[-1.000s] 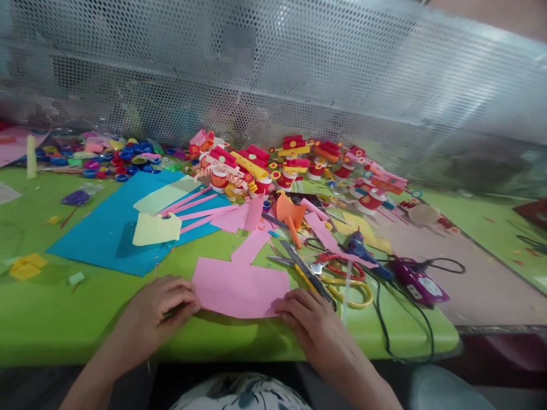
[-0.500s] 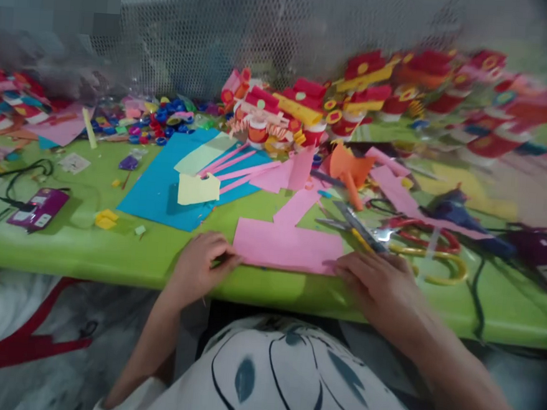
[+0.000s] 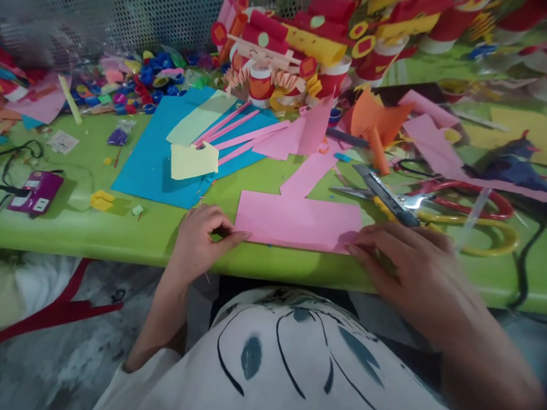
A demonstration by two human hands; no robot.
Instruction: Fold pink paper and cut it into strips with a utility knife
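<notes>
A pink paper rectangle [image 3: 298,219] lies flat near the table's front edge, its near edge slightly turned up. My left hand [image 3: 200,237] pinches its lower left corner between thumb and fingers. At the lower right corner, my right hand [image 3: 405,264] grips the same sheet in a pinch. Behind the rectangle, a narrower pink strip [image 3: 309,170] slants away. Just beyond my right hand lie a utility knife [image 3: 386,194] and scissors [image 3: 469,219] with red and yellow handles.
Blue paper [image 3: 150,159] with pale green pieces and pink strips lies left of centre. A purple box [image 3: 38,191] with a black cable sits at left. Red paper-cup figures [image 3: 263,82] stand along the back, beside colourful plastic bits [image 3: 155,78]. Orange paper [image 3: 377,125] lies behind the knife.
The camera view has shifted, so the table items sit higher in the picture. Both hands still pinch the pink paper's near corners; the paper's near edge looks slightly more curled.
</notes>
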